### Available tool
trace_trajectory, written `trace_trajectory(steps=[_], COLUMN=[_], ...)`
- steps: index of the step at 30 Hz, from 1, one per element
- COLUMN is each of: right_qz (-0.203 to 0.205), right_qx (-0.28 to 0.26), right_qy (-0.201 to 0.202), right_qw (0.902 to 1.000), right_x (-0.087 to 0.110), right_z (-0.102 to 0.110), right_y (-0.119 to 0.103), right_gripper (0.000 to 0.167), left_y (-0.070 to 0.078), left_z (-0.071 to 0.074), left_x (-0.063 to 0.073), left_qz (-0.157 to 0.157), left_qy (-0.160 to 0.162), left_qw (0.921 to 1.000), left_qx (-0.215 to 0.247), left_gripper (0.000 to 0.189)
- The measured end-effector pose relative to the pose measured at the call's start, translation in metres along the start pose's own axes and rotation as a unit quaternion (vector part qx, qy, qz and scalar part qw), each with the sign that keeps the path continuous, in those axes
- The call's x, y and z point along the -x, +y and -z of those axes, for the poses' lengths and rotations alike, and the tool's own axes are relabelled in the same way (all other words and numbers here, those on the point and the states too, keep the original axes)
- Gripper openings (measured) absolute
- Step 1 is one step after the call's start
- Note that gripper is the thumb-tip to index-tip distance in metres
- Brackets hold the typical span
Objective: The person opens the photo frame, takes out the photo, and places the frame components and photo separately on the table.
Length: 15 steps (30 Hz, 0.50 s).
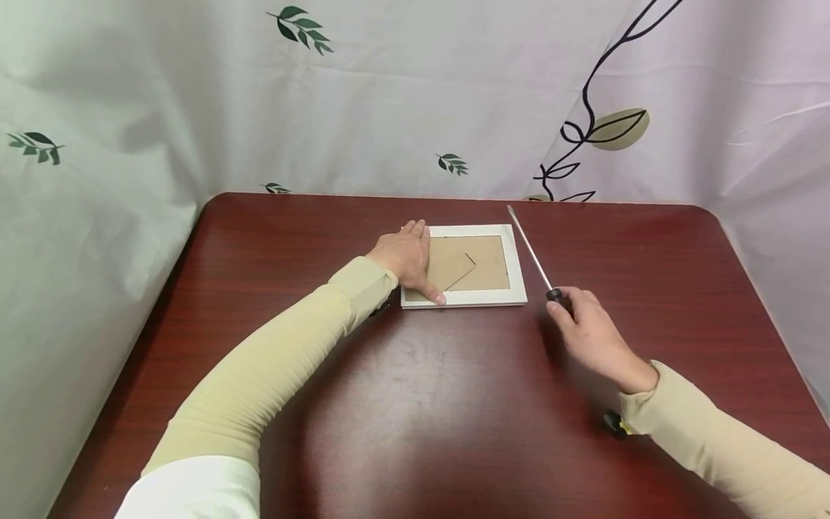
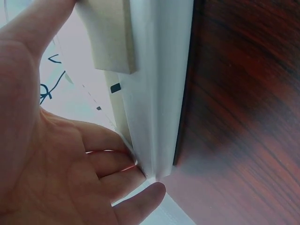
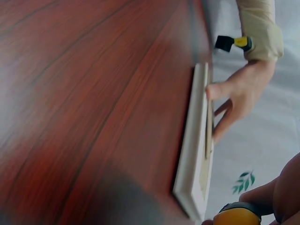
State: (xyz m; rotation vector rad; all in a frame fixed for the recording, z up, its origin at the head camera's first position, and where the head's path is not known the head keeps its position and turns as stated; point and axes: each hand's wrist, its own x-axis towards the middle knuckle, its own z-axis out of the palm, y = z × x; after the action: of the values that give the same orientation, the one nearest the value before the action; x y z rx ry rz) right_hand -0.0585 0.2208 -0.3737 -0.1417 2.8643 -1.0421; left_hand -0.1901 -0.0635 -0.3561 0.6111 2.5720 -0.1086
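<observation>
A white picture frame (image 1: 516,267) lies face down on the table, its brown backing board (image 1: 491,249) and the angled stand flap (image 1: 449,261) showing. My left hand (image 1: 403,258) rests over the frame's left end, fingers straight toward the back and thumb at the front rim. From the left wrist, the frame's white edge (image 2: 154,93) shows beside the extended fingers. To the right of the frame, my right hand (image 1: 593,335) grips a screwdriver by its dark handle. The long metal shaft (image 1: 532,252) points away and to the left, apart from the frame. The handle's yellow end (image 3: 236,216) appears in the right wrist view.
The dark red wooden table (image 1: 415,404) extends around the frame and toward me. Behind it hangs a pale curtain (image 1: 389,94) with a leaf print, close to the table's back edge. A black and yellow wrist device (image 3: 234,43) sits at the left cuff.
</observation>
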Motion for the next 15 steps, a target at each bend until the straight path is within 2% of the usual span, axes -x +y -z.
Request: trace_trajectory(steps=[6, 15], right_qz=[-0.018, -0.038], right_qx=[0.017, 0.049], right_qy=[0.004, 0.035], right_qw=[0.9997, 0.9975], right_x=[0.000, -0.001], right_z=[0.011, 0.033], right_y=[0.021, 0.058], right_gripper=[0.043, 0.044], left_y=[0.000, 0.001], left_z=[0.000, 0.000], left_x=[0.000, -0.001], left_qz=[0.002, 0.005], left_qy=[-0.002, 0.001], left_qw=[1.0000, 1.0000], left_qx=[-0.003, -0.003], left_gripper=[0.144, 0.145])
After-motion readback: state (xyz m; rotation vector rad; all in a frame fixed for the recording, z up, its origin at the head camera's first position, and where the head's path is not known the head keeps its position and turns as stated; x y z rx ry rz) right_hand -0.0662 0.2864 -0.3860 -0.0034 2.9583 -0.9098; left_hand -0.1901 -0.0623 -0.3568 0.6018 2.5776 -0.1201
